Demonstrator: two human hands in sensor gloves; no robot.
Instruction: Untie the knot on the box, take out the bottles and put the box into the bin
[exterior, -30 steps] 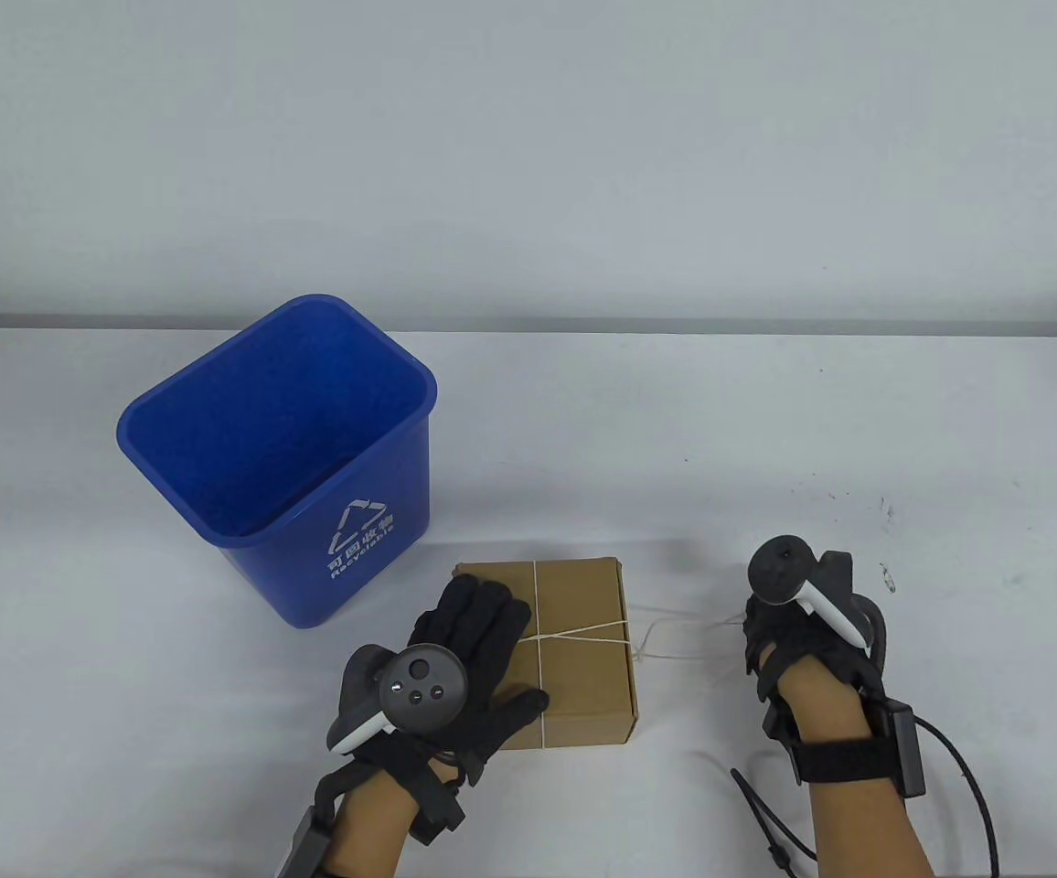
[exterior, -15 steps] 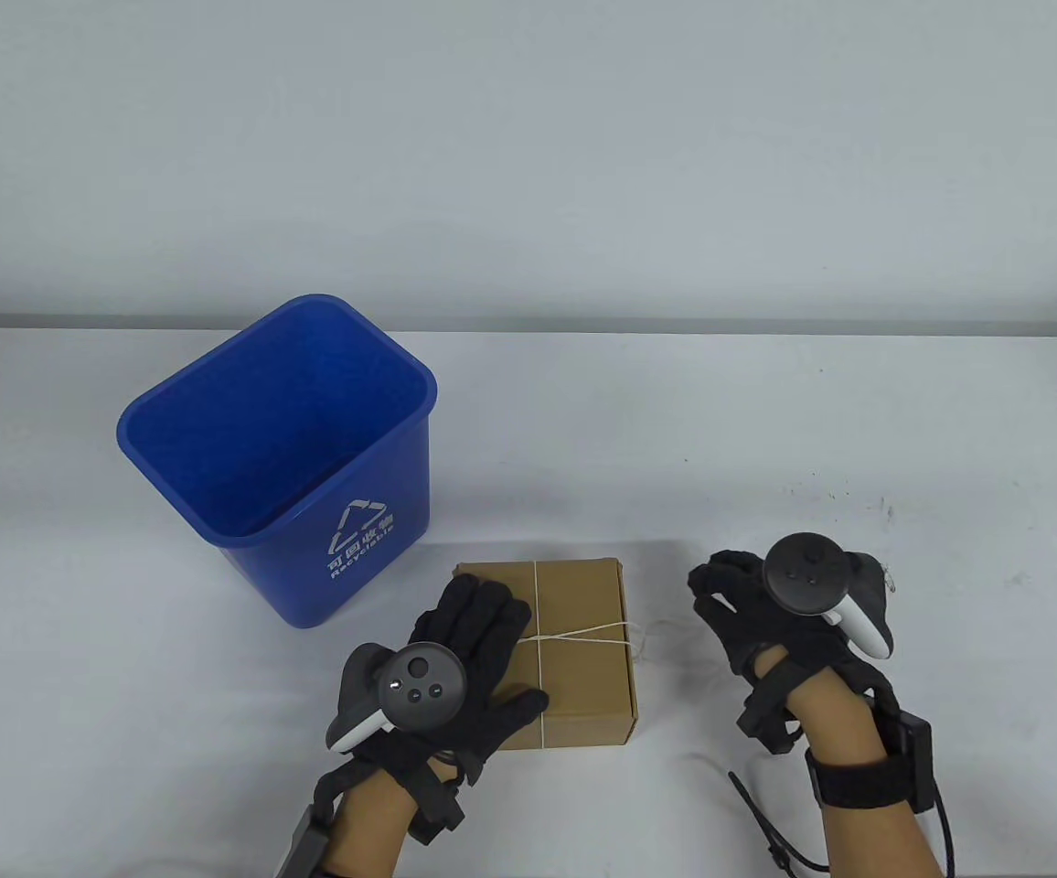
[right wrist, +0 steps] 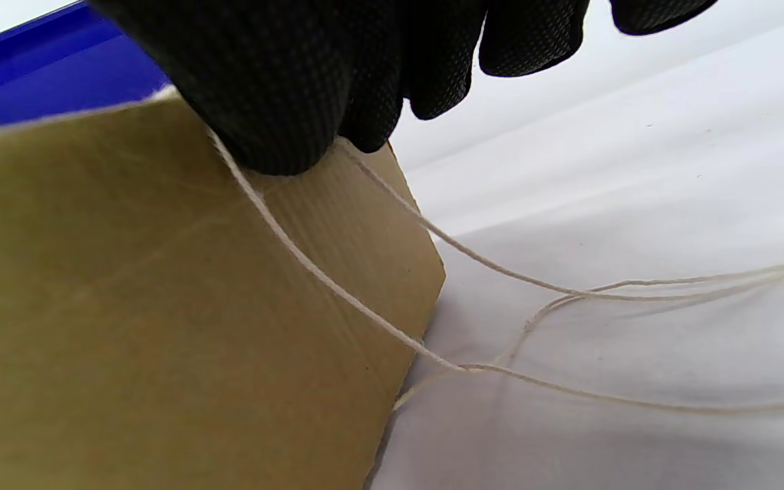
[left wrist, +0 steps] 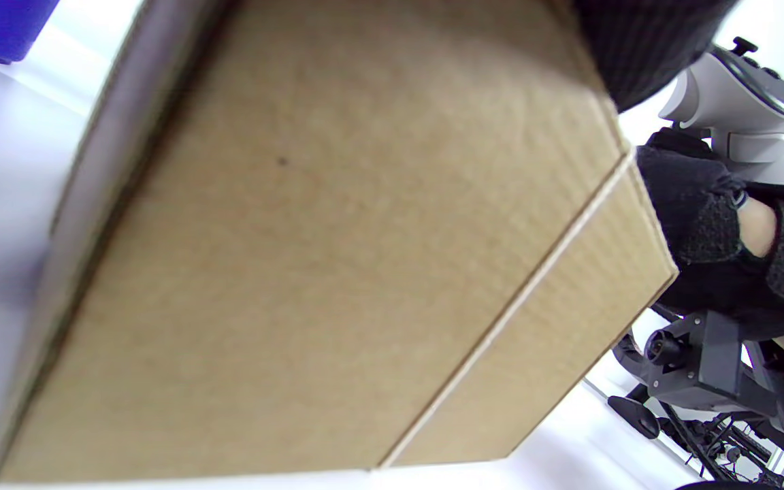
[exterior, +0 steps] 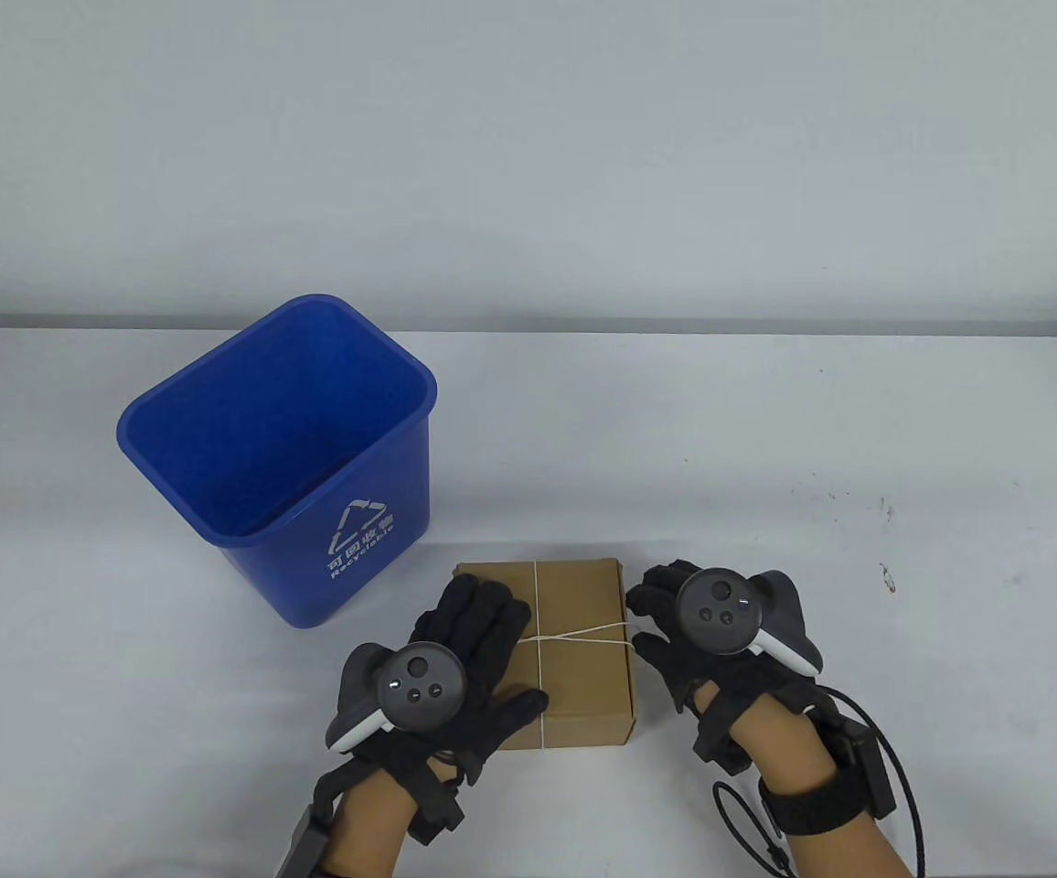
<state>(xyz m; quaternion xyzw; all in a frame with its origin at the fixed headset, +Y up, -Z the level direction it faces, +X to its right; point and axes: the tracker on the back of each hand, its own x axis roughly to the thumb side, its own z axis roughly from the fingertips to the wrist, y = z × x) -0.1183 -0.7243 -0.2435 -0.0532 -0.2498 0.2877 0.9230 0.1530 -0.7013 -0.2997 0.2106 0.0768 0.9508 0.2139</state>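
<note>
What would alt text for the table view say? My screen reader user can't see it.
Two gloved hands work on a closed cardboard box tied crosswise with string: the left hand lies flat on its lid, the right hand meets its right edge. A blue recycling bin stands behind-left on the white table.

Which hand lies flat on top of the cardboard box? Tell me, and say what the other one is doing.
The left hand: its straight fingers press flat on the lid of the brown cardboard box. The right hand sits at the box's right edge, fingers on the white string.
</note>
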